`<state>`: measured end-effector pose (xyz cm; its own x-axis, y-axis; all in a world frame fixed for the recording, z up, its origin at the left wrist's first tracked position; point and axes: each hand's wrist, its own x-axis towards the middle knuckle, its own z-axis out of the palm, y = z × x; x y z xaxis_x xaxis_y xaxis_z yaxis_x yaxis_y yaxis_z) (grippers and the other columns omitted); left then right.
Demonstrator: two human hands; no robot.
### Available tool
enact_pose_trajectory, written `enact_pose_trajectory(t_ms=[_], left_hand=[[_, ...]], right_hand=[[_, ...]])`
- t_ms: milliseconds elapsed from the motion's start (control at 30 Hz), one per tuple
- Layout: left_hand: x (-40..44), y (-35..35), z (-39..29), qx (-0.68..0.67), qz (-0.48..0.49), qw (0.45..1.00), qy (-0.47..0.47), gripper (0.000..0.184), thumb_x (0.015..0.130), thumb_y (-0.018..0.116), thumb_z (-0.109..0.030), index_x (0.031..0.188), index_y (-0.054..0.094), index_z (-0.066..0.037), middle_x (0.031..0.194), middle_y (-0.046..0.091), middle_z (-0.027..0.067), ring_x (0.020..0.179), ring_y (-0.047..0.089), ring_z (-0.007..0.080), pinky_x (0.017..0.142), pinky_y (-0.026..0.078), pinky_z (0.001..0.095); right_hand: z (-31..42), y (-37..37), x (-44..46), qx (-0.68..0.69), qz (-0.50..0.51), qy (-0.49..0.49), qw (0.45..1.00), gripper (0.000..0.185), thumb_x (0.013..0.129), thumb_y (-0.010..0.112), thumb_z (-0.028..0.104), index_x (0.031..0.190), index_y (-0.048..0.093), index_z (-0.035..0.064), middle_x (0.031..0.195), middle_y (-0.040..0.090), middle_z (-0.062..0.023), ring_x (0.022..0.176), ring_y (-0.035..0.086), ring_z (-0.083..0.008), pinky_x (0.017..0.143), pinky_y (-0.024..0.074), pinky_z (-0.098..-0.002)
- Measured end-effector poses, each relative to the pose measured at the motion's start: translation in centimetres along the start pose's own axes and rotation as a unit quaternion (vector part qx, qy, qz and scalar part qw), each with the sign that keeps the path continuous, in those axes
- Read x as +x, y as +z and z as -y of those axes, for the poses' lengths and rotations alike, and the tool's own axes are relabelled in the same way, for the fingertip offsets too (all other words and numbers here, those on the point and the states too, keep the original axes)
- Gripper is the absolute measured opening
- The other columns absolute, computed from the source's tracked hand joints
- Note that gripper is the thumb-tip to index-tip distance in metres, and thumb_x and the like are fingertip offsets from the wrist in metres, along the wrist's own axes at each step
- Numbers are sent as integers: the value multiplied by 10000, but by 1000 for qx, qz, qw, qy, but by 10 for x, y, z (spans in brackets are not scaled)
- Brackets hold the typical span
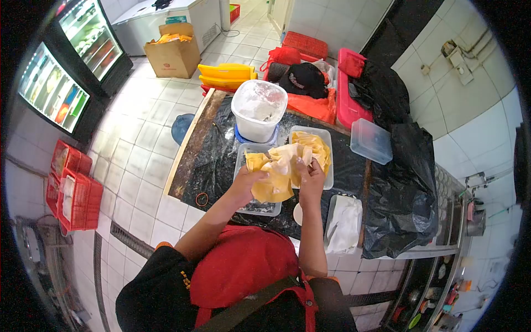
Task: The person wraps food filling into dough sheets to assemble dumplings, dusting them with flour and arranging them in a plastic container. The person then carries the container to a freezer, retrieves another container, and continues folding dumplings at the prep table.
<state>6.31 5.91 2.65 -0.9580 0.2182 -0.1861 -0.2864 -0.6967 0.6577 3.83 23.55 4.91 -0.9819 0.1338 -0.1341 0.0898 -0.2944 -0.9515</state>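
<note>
Thin yellow sheets (274,185), pale and floury in places, are held up between both hands over the black-covered table. My left hand (243,185) is closed on their left side, above a clear tray (260,208). On the right, my right hand (311,178) pinches the sheets' other side with thumb and fingers. More folded yellow sheets (318,146) lie in a second clear tray just behind my right hand. A white tub (259,113) of white powder stands behind the trays, on something blue.
A tray with a white bag (344,224) lies to the right front. Behind it sit an empty clear container (371,141) and black plastic (401,205). A black cap (304,80) and red crates are at the back. Red baskets (80,199) stand on the left floor.
</note>
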Motion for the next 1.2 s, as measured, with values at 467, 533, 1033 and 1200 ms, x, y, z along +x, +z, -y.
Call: enact_pose_trajectory(t_ms=[467, 533, 1033, 1200], left_hand=[[-8, 8, -13, 38, 6, 999, 12, 401, 907, 638, -160, 1265, 510, -32, 1158, 634, 95, 1035, 650, 233, 912, 536, 392], [-8, 10, -12, 57, 0, 998, 19, 385, 905, 639, -154, 1251, 517, -37, 1149, 634, 88, 1029, 652, 231, 903, 540, 391], [-8, 22, -8, 112, -84, 989, 46, 307, 878, 717, -157, 1126, 566, -55, 1016, 642, 59, 882, 651, 141, 773, 553, 321], [-9, 13, -23, 64, -50, 997, -4, 329, 907, 664, -185, 1175, 560, -26, 1069, 649, 91, 933, 667, 191, 805, 560, 343]], right_hand=[[20, 10, -14, -100, 7, -112, 989, 471, 796, 739, -13, 1197, 496, 36, 1097, 603, -95, 1006, 625, -178, 843, 533, -306], [19, 8, -14, -101, 10, -114, 988, 455, 795, 741, -13, 1177, 498, 39, 1086, 604, -93, 1004, 624, -177, 846, 530, -305], [26, 14, -24, -240, -5, -217, 946, 208, 804, 741, 58, 956, 601, 36, 856, 664, -57, 785, 638, -120, 715, 520, -276], [50, -2, -15, -295, 56, -102, 948, 160, 831, 722, 71, 926, 597, 40, 858, 668, -53, 777, 640, -120, 704, 521, -276]])
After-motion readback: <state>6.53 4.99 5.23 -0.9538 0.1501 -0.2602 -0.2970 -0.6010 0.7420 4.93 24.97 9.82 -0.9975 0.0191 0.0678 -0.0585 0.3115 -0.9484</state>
